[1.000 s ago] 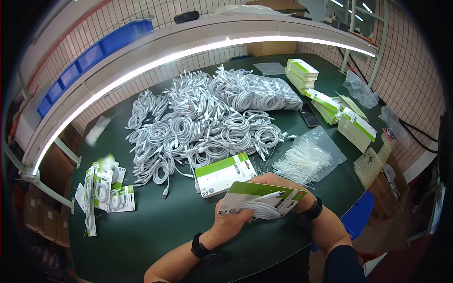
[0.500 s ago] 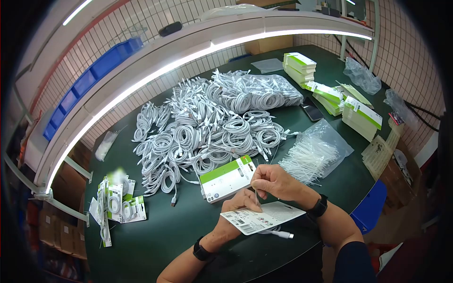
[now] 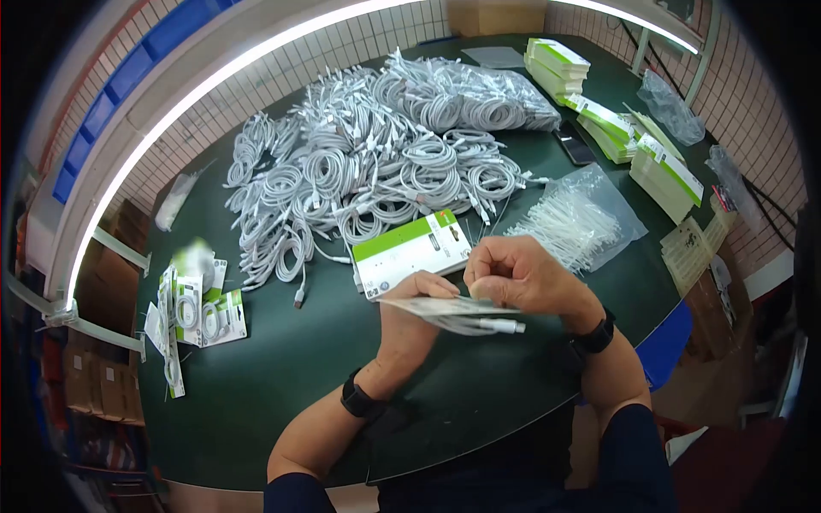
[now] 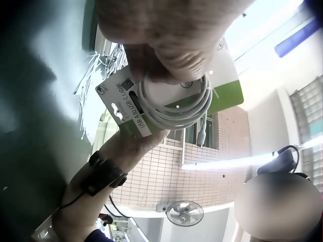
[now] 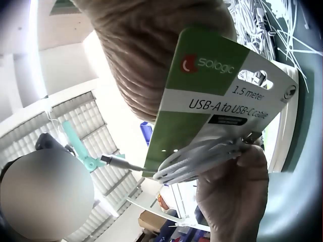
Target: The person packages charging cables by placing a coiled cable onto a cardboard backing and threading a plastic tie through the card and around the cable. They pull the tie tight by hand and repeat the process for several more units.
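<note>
My left hand (image 3: pixel 409 329) grips a green-and-white packaging card (image 5: pixel 202 63), which lies nearly edge-on in the head view. Against its printed face sits a coiled white USB cable (image 5: pixel 202 159), a plug (image 3: pixel 505 326) sticking out to the right. The left wrist view shows the coil (image 4: pixel 174 118) with left fingers beside it. Over the card's back, my right hand (image 3: pixel 528 275) pinches a thin cable tie, now mostly hidden by the fingers. Just beyond both hands lies a stack of similar cards (image 3: pixel 410 256).
A large heap of coiled cables (image 3: pixel 368 179) covers the table's middle. Carded cables (image 3: pixel 205 316) lie at the left. To the right are a bag of cable ties (image 3: pixel 573 214), a phone (image 3: pixel 575 144) and card stacks (image 3: pixel 667 175).
The card has turned from face up to back up, and now tilts almost edge-on. My right hand came off the card's far edge to pinch the tie at its back. The head view has shifted downward.
</note>
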The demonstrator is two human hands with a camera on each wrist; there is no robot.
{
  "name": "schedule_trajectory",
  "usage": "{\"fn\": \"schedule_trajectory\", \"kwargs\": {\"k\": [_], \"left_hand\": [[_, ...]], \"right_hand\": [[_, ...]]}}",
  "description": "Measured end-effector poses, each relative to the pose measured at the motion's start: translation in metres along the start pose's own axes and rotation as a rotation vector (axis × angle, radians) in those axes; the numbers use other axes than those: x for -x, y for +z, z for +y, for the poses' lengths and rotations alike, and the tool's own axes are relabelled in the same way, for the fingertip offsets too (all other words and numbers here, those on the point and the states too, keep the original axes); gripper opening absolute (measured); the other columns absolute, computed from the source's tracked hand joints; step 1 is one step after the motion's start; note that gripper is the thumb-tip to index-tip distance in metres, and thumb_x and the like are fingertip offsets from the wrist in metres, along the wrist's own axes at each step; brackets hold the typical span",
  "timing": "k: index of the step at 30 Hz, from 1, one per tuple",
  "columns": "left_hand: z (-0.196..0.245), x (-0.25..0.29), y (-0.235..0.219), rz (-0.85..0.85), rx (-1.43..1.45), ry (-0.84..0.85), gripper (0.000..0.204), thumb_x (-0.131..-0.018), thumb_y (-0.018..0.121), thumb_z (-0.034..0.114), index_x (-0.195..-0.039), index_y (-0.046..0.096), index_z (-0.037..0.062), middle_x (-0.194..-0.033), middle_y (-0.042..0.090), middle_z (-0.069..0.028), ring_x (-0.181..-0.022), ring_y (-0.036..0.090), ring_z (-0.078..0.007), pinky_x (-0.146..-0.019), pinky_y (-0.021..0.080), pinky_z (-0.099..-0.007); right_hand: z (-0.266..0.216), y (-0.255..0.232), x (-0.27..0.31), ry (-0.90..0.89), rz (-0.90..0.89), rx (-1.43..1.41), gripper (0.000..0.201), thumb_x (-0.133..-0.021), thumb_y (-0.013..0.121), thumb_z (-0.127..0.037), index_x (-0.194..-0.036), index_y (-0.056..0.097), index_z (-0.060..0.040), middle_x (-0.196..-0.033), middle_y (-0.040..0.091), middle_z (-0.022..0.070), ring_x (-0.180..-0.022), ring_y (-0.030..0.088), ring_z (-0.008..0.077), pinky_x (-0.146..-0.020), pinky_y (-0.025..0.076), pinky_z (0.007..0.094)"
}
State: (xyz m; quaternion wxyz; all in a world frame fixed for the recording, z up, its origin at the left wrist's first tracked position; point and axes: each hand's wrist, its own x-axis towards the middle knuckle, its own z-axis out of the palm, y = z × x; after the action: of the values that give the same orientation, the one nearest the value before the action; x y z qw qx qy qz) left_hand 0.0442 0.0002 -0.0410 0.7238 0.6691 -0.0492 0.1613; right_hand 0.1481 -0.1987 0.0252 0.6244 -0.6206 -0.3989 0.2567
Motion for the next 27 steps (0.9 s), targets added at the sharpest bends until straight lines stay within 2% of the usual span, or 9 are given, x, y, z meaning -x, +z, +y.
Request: {"fn": "schedule_trajectory", "kwargs": {"k": [2, 4, 5, 8, 15, 18, 21, 24, 27], "left_hand": [[0.004, 0.002, 0.006, 0.075, 0.006, -0.133, 0.018, -0.084, 0.080, -0.005, -0.100, 0.073, -0.0024, -0.101, 0.075, -0.0095, -0.088, 0.071, -0.0156, -0.077, 0.057, -0.0291], [0.016, -0.001, 0.013, 0.086, 0.248, -0.267, 0.032, -0.091, 0.075, -0.002, -0.122, 0.067, -0.0019, -0.113, 0.074, -0.0096, -0.094, 0.072, -0.0165, -0.074, 0.059, -0.0288], [0.018, -0.002, 0.015, 0.103, 0.304, -0.250, 0.034, -0.093, 0.075, 0.000, -0.125, 0.065, -0.0033, -0.115, 0.074, -0.0104, -0.096, 0.072, -0.0174, -0.075, 0.060, -0.0289], [0.016, -0.004, 0.014, 0.166, 0.393, -0.255, 0.037, -0.096, 0.075, 0.004, -0.130, 0.062, -0.0039, -0.118, 0.073, -0.0110, -0.099, 0.073, -0.0180, -0.076, 0.062, -0.0289], [0.030, -0.005, 0.013, 0.186, 0.418, -0.342, 0.036, -0.099, 0.074, 0.009, -0.131, 0.062, -0.0008, -0.120, 0.072, -0.0105, -0.100, 0.073, -0.0163, -0.076, 0.063, -0.0286], [0.028, -0.008, 0.002, 0.179, 0.267, -0.311, 0.041, -0.100, 0.071, 0.008, -0.138, 0.056, 0.0011, -0.125, 0.069, -0.0094, -0.107, 0.071, -0.0160, -0.083, 0.062, -0.0304], [0.021, -0.012, -0.004, 0.309, 0.176, -0.166, 0.044, -0.100, 0.071, 0.008, -0.140, 0.054, -0.0004, -0.127, 0.067, -0.0119, -0.114, 0.068, -0.0176, -0.093, 0.058, -0.0347], [0.026, -0.022, -0.012, 0.373, 0.088, 0.083, 0.052, -0.096, 0.079, 0.009, -0.139, 0.053, -0.0035, -0.123, 0.066, -0.0113, -0.112, 0.063, -0.0135, -0.095, 0.055, -0.0301], [0.047, -0.026, -0.023, 0.197, -0.337, 0.151, 0.056, -0.090, 0.085, 0.018, -0.136, 0.059, -0.0014, -0.124, 0.064, -0.0120, -0.118, 0.060, -0.0183, -0.099, 0.052, -0.0354]], "right_hand": [[0.002, -0.014, -0.005, 0.117, 0.046, -0.048, 0.013, -0.100, 0.073, -0.012, -0.095, 0.066, -0.0023, -0.083, 0.065, -0.0026, -0.073, 0.057, 0.0030, -0.062, 0.047, 0.0217], [0.015, -0.023, -0.011, -0.005, 0.184, -0.178, 0.016, -0.101, 0.073, -0.017, -0.100, 0.067, -0.0024, -0.089, 0.069, -0.0002, -0.078, 0.062, 0.0046, -0.068, 0.051, 0.0221], [0.011, -0.026, -0.008, 0.005, 0.198, -0.172, 0.023, -0.104, 0.068, -0.025, -0.104, 0.066, -0.0016, -0.101, 0.074, 0.0048, -0.089, 0.068, 0.0090, -0.080, 0.055, 0.0254], [0.010, -0.028, -0.008, -0.027, 0.195, 0.065, 0.027, -0.102, 0.071, -0.022, -0.117, 0.068, 0.0011, -0.106, 0.075, 0.0068, -0.094, 0.070, 0.0100, -0.082, 0.056, 0.0260], [0.014, -0.014, -0.014, -0.064, 0.379, 0.282, 0.025, -0.092, 0.075, -0.005, -0.117, 0.076, 0.0021, -0.093, 0.076, 0.0041, -0.079, 0.066, 0.0065, -0.071, 0.056, 0.0248], [0.011, -0.016, -0.013, -0.047, 0.375, 0.279, 0.025, -0.092, 0.074, -0.003, -0.117, 0.077, 0.0023, -0.091, 0.077, 0.0050, -0.077, 0.067, 0.0065, -0.069, 0.056, 0.0243], [0.009, -0.017, -0.013, -0.034, 0.375, 0.313, 0.024, -0.092, 0.073, -0.004, -0.115, 0.078, 0.0023, -0.092, 0.077, 0.0063, -0.077, 0.067, 0.0075, -0.070, 0.056, 0.0247], [0.009, -0.020, -0.011, -0.021, 0.353, 0.371, 0.023, -0.092, 0.073, -0.006, -0.113, 0.079, 0.0018, -0.092, 0.078, 0.0082, -0.077, 0.069, 0.0096, -0.071, 0.057, 0.0262], [0.006, -0.019, -0.011, -0.006, 0.292, 0.420, 0.022, -0.092, 0.075, -0.008, -0.112, 0.080, 0.0007, -0.092, 0.079, 0.0093, -0.079, 0.069, 0.0102, -0.073, 0.056, 0.0269]]}}
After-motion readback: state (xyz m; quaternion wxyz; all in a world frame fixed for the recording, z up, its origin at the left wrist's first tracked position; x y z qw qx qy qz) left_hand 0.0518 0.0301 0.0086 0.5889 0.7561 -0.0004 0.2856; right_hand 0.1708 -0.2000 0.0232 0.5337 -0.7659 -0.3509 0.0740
